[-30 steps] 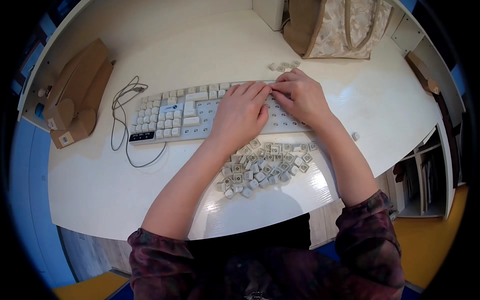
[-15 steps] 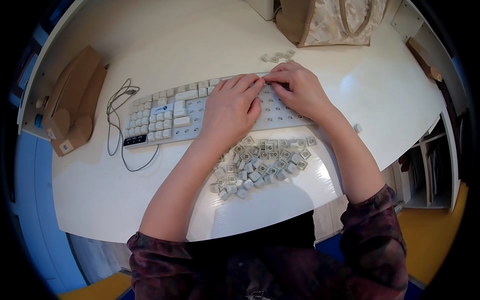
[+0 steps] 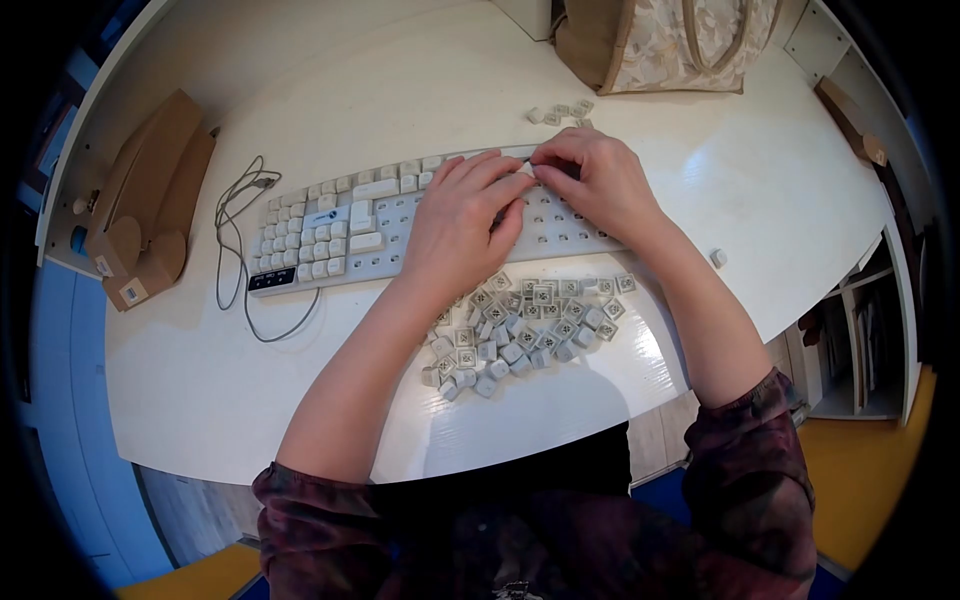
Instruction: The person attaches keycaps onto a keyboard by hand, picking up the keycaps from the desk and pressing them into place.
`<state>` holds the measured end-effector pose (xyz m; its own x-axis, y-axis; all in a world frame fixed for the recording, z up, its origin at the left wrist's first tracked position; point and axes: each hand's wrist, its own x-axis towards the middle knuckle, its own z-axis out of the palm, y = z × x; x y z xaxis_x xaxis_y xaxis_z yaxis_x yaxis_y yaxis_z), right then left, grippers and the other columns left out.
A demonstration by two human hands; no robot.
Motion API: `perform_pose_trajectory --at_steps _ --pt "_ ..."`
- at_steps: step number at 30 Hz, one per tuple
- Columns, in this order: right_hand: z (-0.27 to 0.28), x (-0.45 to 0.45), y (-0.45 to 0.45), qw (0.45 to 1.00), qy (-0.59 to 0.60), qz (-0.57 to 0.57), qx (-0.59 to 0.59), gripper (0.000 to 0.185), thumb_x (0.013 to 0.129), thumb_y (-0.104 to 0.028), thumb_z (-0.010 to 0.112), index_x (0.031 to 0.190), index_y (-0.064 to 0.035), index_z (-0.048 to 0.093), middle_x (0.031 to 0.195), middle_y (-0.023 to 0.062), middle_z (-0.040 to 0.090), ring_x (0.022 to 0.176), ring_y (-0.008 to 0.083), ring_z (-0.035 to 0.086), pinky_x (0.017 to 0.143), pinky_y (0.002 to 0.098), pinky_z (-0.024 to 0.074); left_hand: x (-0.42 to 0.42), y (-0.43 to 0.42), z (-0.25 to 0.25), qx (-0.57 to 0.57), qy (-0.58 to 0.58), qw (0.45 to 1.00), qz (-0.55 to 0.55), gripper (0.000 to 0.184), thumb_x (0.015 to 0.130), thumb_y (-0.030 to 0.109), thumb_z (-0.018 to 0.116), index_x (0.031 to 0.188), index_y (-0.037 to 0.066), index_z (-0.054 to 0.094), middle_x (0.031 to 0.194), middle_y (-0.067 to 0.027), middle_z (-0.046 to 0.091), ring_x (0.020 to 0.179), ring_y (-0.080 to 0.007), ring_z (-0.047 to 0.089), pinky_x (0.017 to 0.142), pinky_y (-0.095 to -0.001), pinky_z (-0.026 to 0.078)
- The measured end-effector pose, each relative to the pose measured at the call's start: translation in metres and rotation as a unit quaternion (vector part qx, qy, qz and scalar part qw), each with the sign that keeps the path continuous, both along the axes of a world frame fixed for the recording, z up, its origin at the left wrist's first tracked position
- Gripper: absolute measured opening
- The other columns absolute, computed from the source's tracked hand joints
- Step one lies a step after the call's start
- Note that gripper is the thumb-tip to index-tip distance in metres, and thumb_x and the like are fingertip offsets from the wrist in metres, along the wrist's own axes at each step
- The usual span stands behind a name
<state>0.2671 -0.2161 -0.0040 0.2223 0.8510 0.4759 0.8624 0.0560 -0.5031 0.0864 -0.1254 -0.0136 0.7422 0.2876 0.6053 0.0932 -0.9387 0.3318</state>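
A white keyboard (image 3: 385,255) lies across the desk, with keycaps on its left part and along the top row. Bare switch sockets show over its middle and right part. My left hand (image 3: 465,215) rests on the keyboard with its fingers stretched out, the index fingertip beside a pale keycap (image 3: 527,170) at the top row. At that same keycap, the thumb and index finger of my right hand (image 3: 598,178) are pinched together; its lower part is hidden. Loose keycaps (image 3: 525,325) lie in a heap in front of the keyboard, several of them upside down.
Several more keycaps (image 3: 560,113) lie behind the keyboard, and a single keycap (image 3: 718,258) sits to the right. A grey cable (image 3: 240,240) curls at the left near a cardboard piece (image 3: 150,200). A patterned bag (image 3: 660,50) stands at the back.
My right fingertips have shifted slightly, and a pale keycap now shows between them and my left index finger. The heap of keycaps looks the same.
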Motion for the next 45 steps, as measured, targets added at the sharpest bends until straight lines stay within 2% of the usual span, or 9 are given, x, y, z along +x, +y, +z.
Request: perform_pose_trajectory --at_steps 6,9,14,17,20,26,36,45 --pt "0.002 -0.005 -0.002 1.0 -0.026 0.003 0.001 0.016 0.081 -0.023 0.073 0.088 -0.0086 0.076 0.084 0.0062 0.07 0.081 0.0263 0.066 0.071 0.0386 0.0534 0.001 0.001 -0.005 0.02 -0.028 0.999 0.01 0.026 0.084 0.006 0.066 0.109 -0.002 0.069 0.121 -0.0148 0.066 0.11 -0.0347 0.062 0.098 -0.0435 0.048" --pt "0.0 -0.006 -0.001 0.999 -0.05 0.007 0.018 0.017 0.08 -0.024 0.074 0.088 -0.0092 0.076 0.086 0.0048 0.07 0.082 0.0257 0.067 0.071 0.0385 0.0538 -0.001 -0.001 -0.003 -0.023 -0.021 0.999 0.02 0.027 0.084 0.007 0.067 0.109 -0.004 0.069 0.121 -0.0147 0.066 0.11 -0.0335 0.062 0.098 -0.0418 0.049" --pt "-0.002 -0.009 0.0 0.997 -0.08 0.001 0.023 0.018 0.08 -0.025 0.074 0.089 -0.0103 0.077 0.089 0.004 0.071 0.083 0.025 0.067 0.072 0.0381 0.0543 -0.003 -0.001 0.002 -0.047 -0.002 0.999 0.005 0.03 0.084 0.008 0.068 0.111 -0.004 0.069 0.121 -0.0148 0.066 0.111 -0.0327 0.062 0.097 -0.0404 0.049" --pt "-0.001 -0.01 0.0 0.999 -0.038 0.006 0.006 0.018 0.08 -0.024 0.074 0.091 -0.0105 0.077 0.091 0.0039 0.071 0.084 0.0249 0.068 0.072 0.0379 0.0545 -0.003 -0.001 0.001 -0.053 -0.009 0.999 0.008 0.032 0.084 0.009 0.068 0.113 -0.003 0.068 0.12 -0.0148 0.066 0.112 -0.0327 0.062 0.097 -0.0404 0.049" --pt "0.005 -0.009 -0.001 0.997 0.067 0.001 -0.03 0.017 0.081 -0.02 0.072 0.094 -0.0107 0.077 0.092 0.004 0.071 0.084 0.0252 0.068 0.073 0.0376 0.0544 -0.003 -0.001 -0.001 -0.06 -0.017 0.998 0.022 0.036 0.084 0.011 0.069 0.117 -0.001 0.067 0.121 -0.0146 0.066 0.113 -0.0326 0.062 0.098 -0.0403 0.049" --pt "-0.005 -0.002 0.003 1.0 0.006 0.013 0.005 0.018 0.084 -0.014 0.069 0.099 -0.0109 0.078 0.096 0.0046 0.071 0.085 0.0268 0.068 0.075 0.0377 0.0536 -0.003 -0.001 0.002 -0.062 0.006 0.998 0.018 0.039 0.085 0.012 0.068 0.122 0.003 0.066 0.126 -0.0135 0.064 0.116 -0.0315 0.06 0.099 -0.0396 0.048" --pt "-0.004 -0.002 0.005 1.0 0.024 -0.006 -0.014 0.016 0.082 -0.016 0.072 0.096 -0.0096 0.078 0.093 0.0059 0.071 0.082 0.0284 0.068 0.074 0.0383 0.0539 0.0 -0.001 -0.002 0.001 0.018 1.0 0.018 0.041 0.087 0.014 0.065 0.127 0.002 0.061 0.127 -0.0146 0.061 0.119 -0.034 0.056 0.102 -0.0422 0.045" --pt "-0.004 -0.002 0.004 0.999 0.035 -0.004 -0.019 0.017 0.083 -0.015 0.071 0.097 -0.0104 0.079 0.093 0.0055 0.071 0.083 0.0284 0.068 0.075 0.0386 0.054 0.001 0.0 0.001 -0.004 0.008 1.0 0.017 0.033 0.086 0.011 0.066 0.117 0.0 0.068 0.124 -0.0145 0.065 0.115 -0.0325 0.061 0.1 -0.0403 0.048"
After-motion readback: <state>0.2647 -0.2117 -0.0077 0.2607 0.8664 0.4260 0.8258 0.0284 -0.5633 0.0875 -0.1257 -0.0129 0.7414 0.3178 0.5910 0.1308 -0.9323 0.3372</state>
